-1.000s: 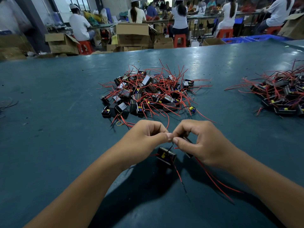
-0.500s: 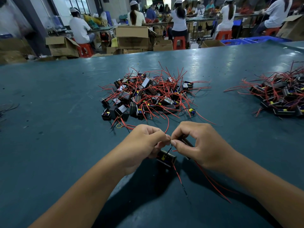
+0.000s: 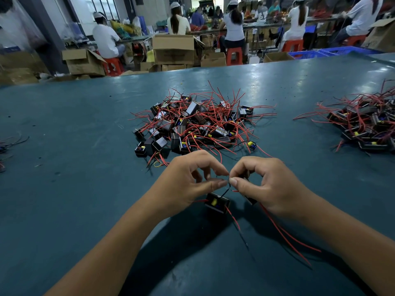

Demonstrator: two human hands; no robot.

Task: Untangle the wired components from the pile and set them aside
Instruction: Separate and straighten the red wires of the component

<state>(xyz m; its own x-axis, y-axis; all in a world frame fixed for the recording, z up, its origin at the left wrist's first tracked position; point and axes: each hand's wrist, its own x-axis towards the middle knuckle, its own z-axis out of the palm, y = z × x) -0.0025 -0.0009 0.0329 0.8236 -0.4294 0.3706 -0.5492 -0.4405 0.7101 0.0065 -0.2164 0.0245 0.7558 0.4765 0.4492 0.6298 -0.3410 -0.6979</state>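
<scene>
A tangled pile of small black box components with red wires lies on the teal table, just beyond my hands. My left hand and my right hand meet fingertip to fingertip, each pinching thin wire ends at the same spot. One black component with a yellow part hangs below the left fingers by its black wire. A second component sits mostly hidden under my right palm, its long red wires trailing toward me on the right.
Another heap of wired components lies at the right edge of the table. Loose wire scraps sit at the far left edge. Beyond the table are cardboard boxes, red stools and seated workers in white.
My left fingers have loosened from a tight fist into a pinch with a gap showing. Both hands stay together at the same spot and the hanging component barely moves.
</scene>
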